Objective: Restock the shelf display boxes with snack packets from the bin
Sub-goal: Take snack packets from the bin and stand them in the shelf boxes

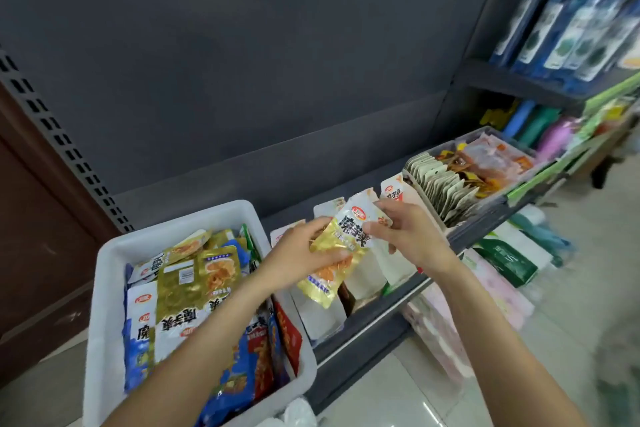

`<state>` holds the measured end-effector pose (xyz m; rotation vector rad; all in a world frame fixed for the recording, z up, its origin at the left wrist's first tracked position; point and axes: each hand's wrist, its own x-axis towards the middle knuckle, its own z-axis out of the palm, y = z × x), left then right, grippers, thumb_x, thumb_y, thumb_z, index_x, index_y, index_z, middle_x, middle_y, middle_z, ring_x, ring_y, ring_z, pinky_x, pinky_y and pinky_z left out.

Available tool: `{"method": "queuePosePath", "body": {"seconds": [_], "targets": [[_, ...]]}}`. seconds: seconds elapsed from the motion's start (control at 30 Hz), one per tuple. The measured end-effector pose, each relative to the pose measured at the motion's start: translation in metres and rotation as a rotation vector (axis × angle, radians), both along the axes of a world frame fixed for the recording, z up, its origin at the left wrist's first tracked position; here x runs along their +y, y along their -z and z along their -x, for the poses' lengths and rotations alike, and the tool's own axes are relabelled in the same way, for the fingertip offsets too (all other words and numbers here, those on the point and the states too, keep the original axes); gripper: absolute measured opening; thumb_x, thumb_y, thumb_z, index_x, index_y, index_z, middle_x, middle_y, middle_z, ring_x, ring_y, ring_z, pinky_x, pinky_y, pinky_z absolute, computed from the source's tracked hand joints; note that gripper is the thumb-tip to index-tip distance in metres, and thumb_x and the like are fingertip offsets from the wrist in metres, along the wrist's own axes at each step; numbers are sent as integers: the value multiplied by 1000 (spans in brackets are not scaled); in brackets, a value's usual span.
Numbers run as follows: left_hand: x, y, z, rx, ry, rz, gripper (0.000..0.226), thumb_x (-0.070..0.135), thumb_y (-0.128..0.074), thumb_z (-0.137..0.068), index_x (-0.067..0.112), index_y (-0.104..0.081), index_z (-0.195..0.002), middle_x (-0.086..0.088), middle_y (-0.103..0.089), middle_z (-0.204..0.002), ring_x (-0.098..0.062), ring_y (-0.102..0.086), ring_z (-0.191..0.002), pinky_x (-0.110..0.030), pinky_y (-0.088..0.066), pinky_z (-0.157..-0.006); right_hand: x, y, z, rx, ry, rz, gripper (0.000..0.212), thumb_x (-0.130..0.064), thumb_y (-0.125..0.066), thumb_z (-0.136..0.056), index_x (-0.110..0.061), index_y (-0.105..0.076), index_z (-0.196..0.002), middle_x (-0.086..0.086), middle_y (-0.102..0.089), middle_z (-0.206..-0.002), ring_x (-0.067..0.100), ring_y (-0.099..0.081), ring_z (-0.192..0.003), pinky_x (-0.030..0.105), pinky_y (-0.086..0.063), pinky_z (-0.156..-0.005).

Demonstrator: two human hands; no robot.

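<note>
While both hands pinch the gold-and-white foil snack packet (341, 246) above the white cardboard display boxes (363, 274), left hand (298, 253) low, right hand (408, 232) high, slick foil may slip, dropping it beside the white plastic bin (107, 288).

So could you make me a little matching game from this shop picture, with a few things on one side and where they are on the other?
Things:
1. gold and white snack packet
2. white bin
3. blue bottles
4. tan sachets

Places:
A. upper shelf, far right
B. held between both hands
C. upright in a grey shelf tray
D. low on the left, full of packets

Pairs: 1-B, 2-D, 3-A, 4-C
</note>
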<state>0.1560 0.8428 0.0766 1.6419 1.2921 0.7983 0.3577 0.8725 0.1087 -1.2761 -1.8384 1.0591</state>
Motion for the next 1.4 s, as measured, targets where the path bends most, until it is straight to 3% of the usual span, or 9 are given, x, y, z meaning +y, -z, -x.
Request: {"method": "queuePosePath", "body": {"seconds": [0.1,0.2,0.5,0.63,0.7,0.8,1.07,1.27,1.4], "targets": [[15,19,-7,196,-178,-232,33,31,-70,-81,35,-58,-112,16,-65,-105,-1,-60,-96,-31,-51,-84,14,6,-29,-91,216,-161,16,-18,-63,-90,-12,-64,-105,-4,-66,-86,9,-62,-69,29,-52,-56],[27,35,-4,484,-315,-366,34,33,-62,-87,29,-55,-121,11,-58,-120,-12,-49,-112,-31,-42,-93,27,11,-47,-276,312,-310,24,-23,-63,-90,-13,-64,-113,0,-68,-94,20,-65,-69,31,-47,-62],[46,56,-3,820,-206,-314,42,42,-49,-92,34,-47,-134,9,-42,-139,-15,-29,-130,-35,-28,-104,67,43,8,-613,4,-375,21,-13,-54,-93,-20,-63,-110,3,-70,-103,23,-63,-95,27,-42,-69],[48,61,-3,838,-173,-277,44,41,-46,-94,33,-45,-137,11,-41,-142,-14,-28,-132,-35,-26,-105,80,56,23,-712,-49,-310,30,-19,-53,-95,-22,-60,-124,4,-67,-117,22,-64,-102,32,-49,-86],[48,62,-2,844,-166,-278,43,40,-46,-94,32,-44,-137,11,-41,-142,-13,-28,-132,-35,-26,-106,82,60,24,-715,-59,-317,32,-20,-52,-96,-21,-58,-127,3,-65,-122,20,-63,-103,27,-46,-89],[48,62,1,832,-173,-286,44,38,-46,-95,30,-43,-137,10,-44,-140,-12,-30,-132,-33,-26,-107,82,67,26,-675,-109,-350,26,-19,-54,-95,-19,-65,-118,1,-67,-116,18,-62,-103,19,-38,-81],[58,59,7,724,-210,-294,41,34,-50,-94,29,-46,-135,9,-49,-136,-12,-38,-128,-30,-29,-104,86,87,31,-558,-87,-400,16,-8,-59,-90,-13,-71,-99,4,-67,-99,21,-62,-91,27,-48,-80],[62,61,9,722,-225,-300,41,35,-50,-94,30,-46,-135,9,-49,-136,-13,-39,-127,-30,-31,-103,84,96,31,-510,68,-385,17,-12,-61,-90,-14,-69,-106,2,-65,-114,16,-63,-99,16,-46,-84],[49,46,16,613,-313,-409,34,31,-52,-93,26,-55,-126,7,-57,-124,-14,-47,-117,-31,-37,-97,61,81,27,-359,208,-378,18,-16,-62,-91,-18,-68,-108,-3,-65,-114,6,-59,-103,-7,-26,-83]]}}
